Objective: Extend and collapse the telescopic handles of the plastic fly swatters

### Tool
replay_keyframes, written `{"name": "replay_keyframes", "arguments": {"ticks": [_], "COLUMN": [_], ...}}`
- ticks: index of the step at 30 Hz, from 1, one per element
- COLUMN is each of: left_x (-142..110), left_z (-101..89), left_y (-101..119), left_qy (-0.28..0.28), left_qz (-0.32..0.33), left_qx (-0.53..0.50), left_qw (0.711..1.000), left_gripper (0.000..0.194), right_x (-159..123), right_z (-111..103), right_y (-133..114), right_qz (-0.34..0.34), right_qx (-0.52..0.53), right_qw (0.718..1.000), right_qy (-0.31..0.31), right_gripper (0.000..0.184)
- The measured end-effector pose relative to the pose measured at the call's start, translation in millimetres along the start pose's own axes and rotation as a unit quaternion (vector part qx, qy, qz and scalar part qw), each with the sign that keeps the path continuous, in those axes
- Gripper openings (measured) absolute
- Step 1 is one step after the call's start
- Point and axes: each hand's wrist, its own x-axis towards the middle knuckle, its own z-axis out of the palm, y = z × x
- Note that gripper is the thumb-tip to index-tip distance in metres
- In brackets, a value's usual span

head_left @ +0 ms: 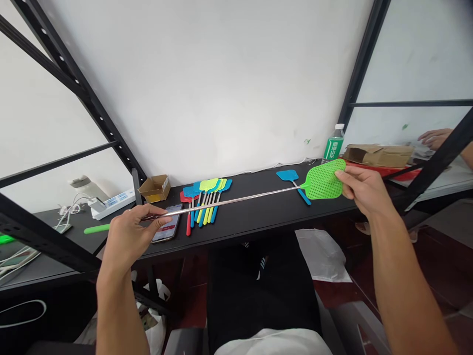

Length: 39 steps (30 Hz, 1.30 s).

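I hold a fly swatter stretched out across the black table (251,217). My right hand (364,190) pinches the edge of its green mesh head (324,181). My left hand (133,231) is closed around the far end of its long telescopic metal rod (236,199), above a phone (168,226). The rod's handle end is hidden in my fingers. A bundle of several finished swatters (205,199) in blue, red and yellow-green lies on the table behind the rod. A single blue swatter (293,182) lies near the green head.
A small cardboard box (155,187) stands at the back left, a green-labelled bottle (334,143) at the back right beside a flat carton (380,154). A loose green handle (96,228) lies left. Another person's hand (436,137) rests far right. Black rack posts frame both sides.
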Motion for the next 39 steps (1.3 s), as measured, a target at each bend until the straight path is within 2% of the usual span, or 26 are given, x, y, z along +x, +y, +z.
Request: {"name": "replay_keyframes", "arguments": {"ticks": [9, 17, 23, 30, 39], "left_x": [-2, -5, -4, 0, 0], "left_z": [0.5, -5.8, -5.1, -6.6, -5.1], "left_y": [3, 10, 5, 2, 5], "left_qy": [0.060, 0.049, -0.008, -0.070, -0.157], "left_qz": [0.005, -0.018, -0.033, -0.014, 0.072], "left_qx": [-0.034, -0.017, -0.004, 0.040, 0.035], "left_qw": [0.998, 0.998, 0.999, 0.997, 0.984], "left_gripper": [0.021, 0.019, 0.023, 0.033, 0.045], "right_x": [0, 0, 0, 0, -3], "right_z": [6, 10, 10, 12, 17], "right_y": [5, 3, 3, 4, -4], "right_qz": [0.024, 0.074, 0.054, 0.037, 0.021], "right_qx": [-0.021, -0.067, -0.063, -0.008, 0.024], "right_qw": [0.999, 0.994, 0.996, 0.998, 0.998], "right_qy": [-0.020, -0.031, -0.039, -0.049, -0.055], "right_gripper": [0.036, 0.042, 0.040, 0.038, 0.031]}}
